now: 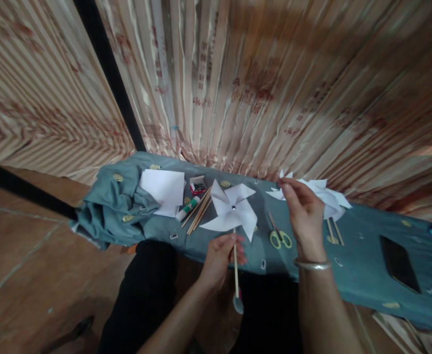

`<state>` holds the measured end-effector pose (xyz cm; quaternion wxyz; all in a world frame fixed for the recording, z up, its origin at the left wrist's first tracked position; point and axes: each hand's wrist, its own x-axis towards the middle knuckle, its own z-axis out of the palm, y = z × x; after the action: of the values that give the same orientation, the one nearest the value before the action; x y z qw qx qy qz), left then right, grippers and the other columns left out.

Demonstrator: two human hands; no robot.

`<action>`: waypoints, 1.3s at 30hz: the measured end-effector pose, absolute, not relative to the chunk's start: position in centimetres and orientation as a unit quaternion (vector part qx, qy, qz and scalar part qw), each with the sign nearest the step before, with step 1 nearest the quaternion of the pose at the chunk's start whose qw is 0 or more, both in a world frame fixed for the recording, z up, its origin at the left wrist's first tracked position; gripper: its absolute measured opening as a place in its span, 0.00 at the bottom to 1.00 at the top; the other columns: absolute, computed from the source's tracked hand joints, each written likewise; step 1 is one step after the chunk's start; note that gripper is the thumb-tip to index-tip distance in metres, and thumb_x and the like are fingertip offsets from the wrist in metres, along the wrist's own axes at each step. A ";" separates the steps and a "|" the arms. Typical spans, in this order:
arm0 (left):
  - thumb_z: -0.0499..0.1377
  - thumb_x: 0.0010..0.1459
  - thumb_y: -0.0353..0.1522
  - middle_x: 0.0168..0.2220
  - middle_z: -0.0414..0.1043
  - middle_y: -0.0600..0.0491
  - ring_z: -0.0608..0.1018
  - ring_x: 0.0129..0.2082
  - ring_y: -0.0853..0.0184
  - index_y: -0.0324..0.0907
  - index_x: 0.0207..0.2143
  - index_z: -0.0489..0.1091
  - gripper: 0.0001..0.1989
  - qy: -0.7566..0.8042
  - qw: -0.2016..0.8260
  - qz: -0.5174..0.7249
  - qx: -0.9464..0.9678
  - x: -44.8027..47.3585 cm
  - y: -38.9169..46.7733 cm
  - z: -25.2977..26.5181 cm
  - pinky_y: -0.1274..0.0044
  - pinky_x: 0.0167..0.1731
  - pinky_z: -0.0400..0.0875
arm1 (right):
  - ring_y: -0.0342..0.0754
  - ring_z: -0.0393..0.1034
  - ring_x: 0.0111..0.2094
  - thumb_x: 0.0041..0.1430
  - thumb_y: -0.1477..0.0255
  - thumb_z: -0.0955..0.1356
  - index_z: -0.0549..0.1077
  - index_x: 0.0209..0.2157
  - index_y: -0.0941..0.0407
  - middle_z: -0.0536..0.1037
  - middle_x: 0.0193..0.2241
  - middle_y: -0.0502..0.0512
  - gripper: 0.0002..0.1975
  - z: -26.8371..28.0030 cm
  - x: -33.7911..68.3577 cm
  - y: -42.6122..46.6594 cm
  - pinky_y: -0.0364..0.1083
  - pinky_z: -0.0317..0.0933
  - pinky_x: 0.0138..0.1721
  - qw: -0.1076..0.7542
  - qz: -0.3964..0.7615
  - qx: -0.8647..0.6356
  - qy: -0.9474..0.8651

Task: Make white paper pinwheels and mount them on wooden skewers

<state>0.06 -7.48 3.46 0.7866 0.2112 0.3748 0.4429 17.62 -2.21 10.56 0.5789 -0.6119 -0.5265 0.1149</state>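
My left hand (221, 260) is closed around the thin wooden stick (236, 268) of a white paper pinwheel (234, 209). The pinwheel's blades spread above that hand, with a small dark pin head at the centre. Raised on the right, my right hand (306, 214) wears a silver bangle and has thumb and forefinger drawn together; anything between them is too small to make out. Behind it, more white pinwheels (331, 196) lie on the cloth, their sticks pointing toward me. Scissors (280, 238) with yellow-green handles rest between my hands.
A patterned grey-green cloth (363, 255) covers the narrow surface, bunched at its left end. On it lie white paper sheets (166, 189), a glue stick (188, 208), wooden sticks (200, 216), a small red-and-white box (197, 185) and a dark phone (400, 263). A striped curtain (208, 88) hangs behind.
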 end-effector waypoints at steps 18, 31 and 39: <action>0.68 0.44 0.46 0.22 0.71 0.54 0.70 0.24 0.71 0.39 0.27 0.79 0.19 0.387 0.667 0.490 0.407 1.2 4.0 4.1 0.79 0.26 0.65 | 0.46 0.69 0.24 0.51 0.48 0.70 0.81 0.26 0.54 0.80 0.23 0.55 0.23 2.6 13.7 -2.2 0.46 0.65 0.29 0.523 0.511 -0.525 -0.436; 0.68 0.43 0.46 0.26 0.75 0.51 0.72 0.23 0.69 0.38 0.31 0.78 0.21 0.389 0.702 0.436 0.406 0.3 4.3 4.0 0.78 0.22 0.64 | 0.45 0.65 0.23 0.46 0.54 0.74 0.78 0.21 0.52 0.75 0.18 0.49 0.16 3.2 12.2 -1.0 0.45 0.62 0.28 0.504 0.503 -0.542 -0.446; 0.70 0.40 0.39 0.31 0.80 0.50 0.77 0.30 0.64 0.40 0.31 0.80 0.15 0.422 0.669 0.444 0.420 -0.2 4.1 3.0 0.75 0.32 0.72 | 0.45 0.65 0.24 0.49 0.55 0.73 0.78 0.22 0.53 0.76 0.20 0.49 0.16 3.2 12.4 -0.3 0.44 0.59 0.29 0.503 0.486 -0.548 -0.459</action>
<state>-0.19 4.10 3.05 0.6694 0.4202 0.4218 0.4444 12.37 -0.31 3.20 0.5033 -0.5477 -0.4586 0.4862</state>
